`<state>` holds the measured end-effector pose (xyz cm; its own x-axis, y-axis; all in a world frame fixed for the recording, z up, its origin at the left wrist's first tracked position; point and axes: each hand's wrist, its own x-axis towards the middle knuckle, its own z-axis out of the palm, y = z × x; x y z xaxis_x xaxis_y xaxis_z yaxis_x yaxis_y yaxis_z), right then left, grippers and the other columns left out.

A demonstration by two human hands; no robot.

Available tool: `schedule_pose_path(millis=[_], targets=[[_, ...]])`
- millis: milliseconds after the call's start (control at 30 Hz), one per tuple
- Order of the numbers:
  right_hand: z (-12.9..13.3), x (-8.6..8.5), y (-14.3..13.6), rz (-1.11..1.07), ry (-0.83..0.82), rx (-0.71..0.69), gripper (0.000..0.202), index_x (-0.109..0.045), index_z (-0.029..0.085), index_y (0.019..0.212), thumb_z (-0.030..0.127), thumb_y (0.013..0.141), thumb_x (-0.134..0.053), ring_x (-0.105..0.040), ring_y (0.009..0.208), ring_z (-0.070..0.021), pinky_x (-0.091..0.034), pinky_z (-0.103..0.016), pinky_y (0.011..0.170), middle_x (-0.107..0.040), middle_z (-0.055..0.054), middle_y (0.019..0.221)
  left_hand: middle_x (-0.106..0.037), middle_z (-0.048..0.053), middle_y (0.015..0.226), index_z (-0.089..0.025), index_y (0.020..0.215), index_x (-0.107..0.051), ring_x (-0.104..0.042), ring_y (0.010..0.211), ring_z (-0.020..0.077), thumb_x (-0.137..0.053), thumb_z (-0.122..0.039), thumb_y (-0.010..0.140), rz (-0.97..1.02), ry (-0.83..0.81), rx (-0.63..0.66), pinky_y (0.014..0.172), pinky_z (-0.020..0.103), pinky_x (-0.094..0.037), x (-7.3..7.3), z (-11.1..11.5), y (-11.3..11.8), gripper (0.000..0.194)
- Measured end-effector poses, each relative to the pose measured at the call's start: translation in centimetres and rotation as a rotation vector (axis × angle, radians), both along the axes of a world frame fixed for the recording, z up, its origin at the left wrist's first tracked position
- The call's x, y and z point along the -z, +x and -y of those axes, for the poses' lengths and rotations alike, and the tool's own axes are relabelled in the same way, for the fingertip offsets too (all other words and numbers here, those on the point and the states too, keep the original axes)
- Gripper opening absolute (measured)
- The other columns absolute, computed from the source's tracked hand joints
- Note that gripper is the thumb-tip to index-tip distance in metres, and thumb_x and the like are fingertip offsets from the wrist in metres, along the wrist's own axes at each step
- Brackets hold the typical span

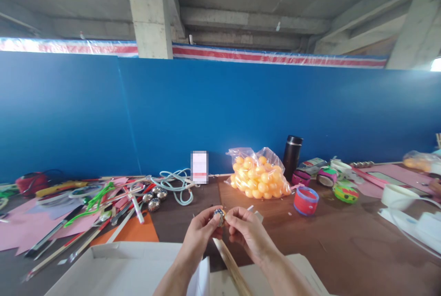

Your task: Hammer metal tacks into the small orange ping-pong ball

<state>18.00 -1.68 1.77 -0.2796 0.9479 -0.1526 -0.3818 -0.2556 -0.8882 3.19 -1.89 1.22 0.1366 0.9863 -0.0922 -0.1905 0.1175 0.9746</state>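
Note:
In the head view my left hand (203,228) pinches a small shiny silver ball (218,217) between thumb and fingertips. My right hand (243,228) is right beside it, its thumb and forefinger pressed together at the ball's right side. Something small and yellowish shows at those fingertips, too small to make out. Below the hands a wooden stick (229,264) slants down toward the near edge. Several larger shiny metal balls (154,204) sit on the table to the left.
A clear bag of orange balls (258,179) and a black bottle (292,156) stand behind. Left lie a light-blue cord (175,185), sticks and orange paper (131,229); a white box (120,268) is nearest. Right are a red round container (305,202) and white cup (398,196).

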Motion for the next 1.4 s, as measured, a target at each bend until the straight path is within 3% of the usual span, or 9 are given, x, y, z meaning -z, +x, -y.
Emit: schedule_pose_path(millis=[500,633,767,833,933,1067,1133,1233,1400], targets=[[0.0,0.5,0.3,0.092,0.061,-0.037,0.036,-0.048,0.014,0.074,0.043,0.067,-0.068,-0.047,0.049,-0.0078,-0.044,-0.021,0.047,-0.052,0.004,0.053,-0.062,0.008,0.082,-0.012,0.108,-0.06,-0.055,0.065,0.0141,-0.062,-0.044,0.07,-0.134,0.052,0.002,0.061,0.027,-0.047,-0.4,0.5,-0.1,0.049],[0.0,0.6,-0.1,0.082,0.068,-0.034,0.036,-0.046,0.015,0.074,0.044,0.07,-0.066,-0.047,0.049,-0.0072,-0.044,-0.02,0.047,-0.052,0.004,0.056,-0.063,0.01,0.086,-0.013,0.109,-0.06,-0.057,0.072,0.0166,-0.062,-0.042,0.071,-0.054,0.026,0.002,0.064,0.027,-0.046,-0.5,0.5,0.0,0.049],[0.2,0.4,-0.3,0.095,0.094,-0.05,0.035,-0.043,0.017,0.079,0.048,0.075,-0.058,-0.048,0.052,-0.0073,-0.044,-0.02,0.048,-0.054,0.002,0.066,-0.063,0.01,0.087,-0.011,0.11,-0.06,-0.056,0.066,0.0129,-0.064,-0.039,0.07,0.087,0.002,-0.065,0.061,0.024,-0.045,-0.6,0.4,0.0,0.049],[0.4,0.2,0.1,0.25,0.149,-0.065,0.034,-0.043,0.018,0.083,0.051,0.078,-0.05,-0.048,0.049,-0.0084,-0.042,-0.021,0.045,-0.055,0.001,0.068,-0.063,0.01,0.088,-0.011,0.111,-0.059,-0.055,0.064,0.0112,-0.066,-0.038,0.069,0.129,-0.005,-0.141,0.061,0.023,-0.045,-0.7,0.2,-0.3,0.05],[1.2,0.0,0.9,0.732,0.348,-0.027,0.025,-0.049,0.019,0.08,0.044,0.077,-0.053,-0.052,0.054,-0.0111,-0.038,-0.022,0.051,-0.058,0.001,0.068,-0.062,0.01,0.092,-0.013,0.114,-0.057,-0.056,0.064,0.0105,-0.068,-0.035,0.067,0.178,-0.016,-0.23,0.063,0.024,-0.047,-0.9,-0.1,-1.0,0.053],[2.3,0.5,1.3,1.251,0.459,-0.093,0.027,-0.057,0.021,0.068,0.038,0.053,-0.072,-0.056,0.063,-0.0163,-0.03,-0.023,0.052,-0.062,0.0,0.072,-0.063,0.009,0.09,-0.015,0.117,-0.056,-0.058,0.065,0.0104,-0.07,-0.032,0.066,0.251,0.001,-0.304,0.064,0.023,-0.049,-0.6,-0.6,-2.1,0.055],[2.6,1.2,0.9,1.337,0.47,-0.133,0.029,-0.057,0.021,0.07,0.034,0.048,-0.073,-0.057,0.062,-0.0188,-0.027,-0.024,0.05,-0.063,0.0,0.072,-0.063,0.008,0.089,-0.016,0.115,-0.057,-0.059,0.065,0.0105,-0.07,-0.03,0.066,0.276,0.01,-0.335,0.065,0.023,-0.05,-0.2,-0.9,-2.6,0.053],[2.6,2.0,0.2,1.364,0.478,-0.124,0.018,-0.057,0.021,0.073,0.024,0.055,-0.061,-0.06,0.065,-0.0219,-0.026,-0.025,0.051,-0.064,-0.002,0.07,-0.063,0.008,0.086,-0.015,0.112,-0.058,-0.06,0.066,0.0112,-0.071,-0.027,0.066,0.294,0.015,-0.4,0.064,0.024,-0.051,0.5,-1.5,-3.1,0.049],[2.0,1.8,0.0,1.193,0.325,-0.163,0.011,-0.056,0.019,0.068,0.024,0.059,-0.052,-0.059,0.063,-0.0196,-0.03,-0.024,0.05,-0.062,-0.003,0.066,-0.063,0.008,0.089,-0.014,0.103,-0.061,-0.061,0.065,0.0116,-0.07,-0.023,0.067,0.287,0.022,-0.576,0.064,0.024,-0.052,1.4,-2.5,-4.4,0.039]])
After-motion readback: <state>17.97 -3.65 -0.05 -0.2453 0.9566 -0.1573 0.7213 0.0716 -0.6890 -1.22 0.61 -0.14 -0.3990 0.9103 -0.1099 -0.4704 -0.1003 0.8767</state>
